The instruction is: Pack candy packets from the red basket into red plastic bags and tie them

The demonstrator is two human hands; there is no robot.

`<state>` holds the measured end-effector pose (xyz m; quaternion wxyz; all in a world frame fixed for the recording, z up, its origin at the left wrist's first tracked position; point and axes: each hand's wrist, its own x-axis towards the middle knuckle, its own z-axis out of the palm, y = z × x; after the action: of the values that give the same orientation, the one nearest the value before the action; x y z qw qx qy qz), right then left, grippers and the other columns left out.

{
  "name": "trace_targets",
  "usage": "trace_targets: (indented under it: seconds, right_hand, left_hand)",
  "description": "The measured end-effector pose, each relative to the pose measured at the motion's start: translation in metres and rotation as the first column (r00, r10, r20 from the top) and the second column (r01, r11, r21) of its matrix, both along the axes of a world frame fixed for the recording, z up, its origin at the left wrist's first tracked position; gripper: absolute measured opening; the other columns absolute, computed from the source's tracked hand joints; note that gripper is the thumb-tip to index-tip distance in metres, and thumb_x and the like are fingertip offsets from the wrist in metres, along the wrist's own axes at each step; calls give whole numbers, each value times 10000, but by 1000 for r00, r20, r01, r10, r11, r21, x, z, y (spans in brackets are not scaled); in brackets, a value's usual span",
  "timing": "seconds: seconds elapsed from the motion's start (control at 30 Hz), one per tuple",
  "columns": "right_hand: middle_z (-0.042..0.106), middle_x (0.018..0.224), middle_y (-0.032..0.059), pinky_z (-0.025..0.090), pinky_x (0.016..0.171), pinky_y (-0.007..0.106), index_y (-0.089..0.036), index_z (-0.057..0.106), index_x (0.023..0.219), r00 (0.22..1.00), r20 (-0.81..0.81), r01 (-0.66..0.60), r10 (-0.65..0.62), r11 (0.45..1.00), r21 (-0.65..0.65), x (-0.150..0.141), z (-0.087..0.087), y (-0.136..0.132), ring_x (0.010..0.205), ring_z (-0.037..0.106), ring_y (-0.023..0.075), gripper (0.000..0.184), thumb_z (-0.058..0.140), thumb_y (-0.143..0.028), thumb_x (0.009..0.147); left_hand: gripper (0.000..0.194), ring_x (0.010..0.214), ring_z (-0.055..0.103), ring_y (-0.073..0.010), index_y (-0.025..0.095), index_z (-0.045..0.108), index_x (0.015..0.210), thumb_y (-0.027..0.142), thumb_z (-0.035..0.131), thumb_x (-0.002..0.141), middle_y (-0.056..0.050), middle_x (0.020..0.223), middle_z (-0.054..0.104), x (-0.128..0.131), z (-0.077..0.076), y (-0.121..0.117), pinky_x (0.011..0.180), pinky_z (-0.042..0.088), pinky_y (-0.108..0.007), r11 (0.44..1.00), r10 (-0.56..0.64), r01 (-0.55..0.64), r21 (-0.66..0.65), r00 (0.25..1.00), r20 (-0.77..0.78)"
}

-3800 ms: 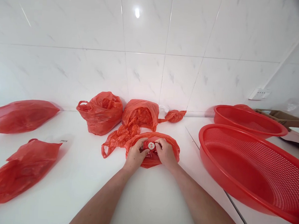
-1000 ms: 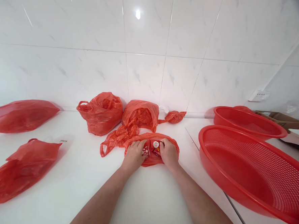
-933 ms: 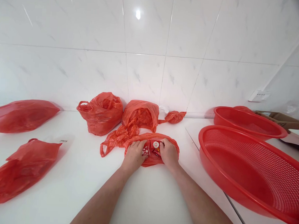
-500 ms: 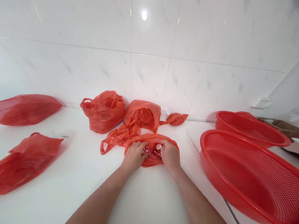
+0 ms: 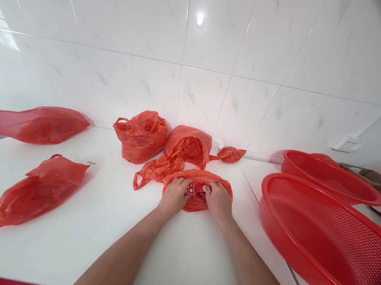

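Both hands reach into the mouth of a red plastic bag (image 5: pixel 199 174) lying on the white table. My left hand (image 5: pixel 173 196) is closed on a small red packet with white dots (image 5: pixel 191 190), its thumb along the packet's edge. On the other side, my right hand (image 5: pixel 219 200) is closed on a second small red packet with a round white label (image 5: pixel 206 188). The two packets lie close together between the hands, partly covered by fingers. Whatever else is in the bag is hidden.
Behind stand a full red bag (image 5: pixel 142 137), an open-mouthed red bag (image 5: pixel 190 138) and a small knotted bag (image 5: pixel 231 154). Two more red bags, one nearer (image 5: pixel 45 189) and one farther (image 5: pixel 49 125), lie at left. Red perforated baskets (image 5: pixel 310 236) fill the right. A tiled wall (image 5: pixel 149 84) rises behind.
The camera view has turned and tilted slightly, so the scene sits differently in the frame. My hands stay in the bag, with the two packets a little closer together.
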<state>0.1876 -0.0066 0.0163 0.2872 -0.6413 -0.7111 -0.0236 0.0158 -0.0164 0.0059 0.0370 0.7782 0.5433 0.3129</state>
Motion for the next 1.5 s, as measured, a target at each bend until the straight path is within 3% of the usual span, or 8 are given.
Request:
trace_targets:
  seconds: [0.13,0.27,0.57,0.77,0.93,1.07,1.27,1.5]
  right_hand:
    - [643,1053,107,433,830,356,-155,659,987,997,-4,-75,76,992,103,-2,-5,1,996,570,240,239,450,-183,874]
    - [622,1116,108,414,879,380,-150,648,1026,974,10,-219,224,938,270,-6,-6,-1,1067,522,256,238,488,-215,863]
    - [614,745,40,409,723,332,-194,626,751,928,-103,-317,358,904,287,-9,-1,-6,799,525,200,249,471,-322,898]
    - [593,689,29,408,702,319,-196,548,652,907,-226,-284,356,912,298,-10,-5,-2,737,507,186,285,439,-278,902]
    - [601,701,32,413,711,312,-195,560,685,903,-314,-208,292,939,274,-7,-1,-4,746,514,191,278,447,-335,898]
    - [615,725,43,417,719,311,-193,577,705,907,-327,-190,266,950,247,-5,0,-5,759,528,197,279,442,-348,893]
    - [618,716,48,421,706,317,-200,580,699,920,-319,-167,229,964,209,-4,-2,-3,753,536,205,271,428,-331,882]
    - [583,652,23,404,652,305,-216,490,616,916,-322,-192,239,966,173,-3,-3,-2,686,516,186,341,434,-420,882]
  left_hand:
    - [509,1035,545,-261,180,543,1199,67,622,709,-88,1084,621,1,1,0,895,469,-403,1000,-20,19,24,998,53]
    - [511,1060,541,-238,200,520,1219,58,591,734,-74,1107,607,2,3,-2,916,467,-387,998,-47,40,52,990,131]
    - [475,1029,574,-197,245,485,1236,110,560,787,-47,1110,583,5,6,-4,876,498,-344,991,-116,96,95,965,234]
    - [600,1134,522,-235,241,431,1300,92,589,741,-68,1199,553,4,3,-2,938,466,-382,995,-58,38,91,972,230]
    - [606,1145,536,-252,237,434,1299,155,637,735,-68,1191,599,0,-1,3,954,460,-413,1000,12,-17,14,943,334]
    - [532,1102,576,-230,246,480,1263,131,600,758,-48,1136,643,-1,-1,4,947,472,-397,1000,8,-7,-5,916,402]
    - [530,1105,574,-207,248,482,1259,85,555,760,-46,1225,600,0,-1,3,937,487,-390,999,-41,22,45,880,473]
    - [557,1094,575,-191,248,478,1264,48,536,748,-40,1214,600,2,-5,5,929,492,-363,999,-39,35,18,856,516]
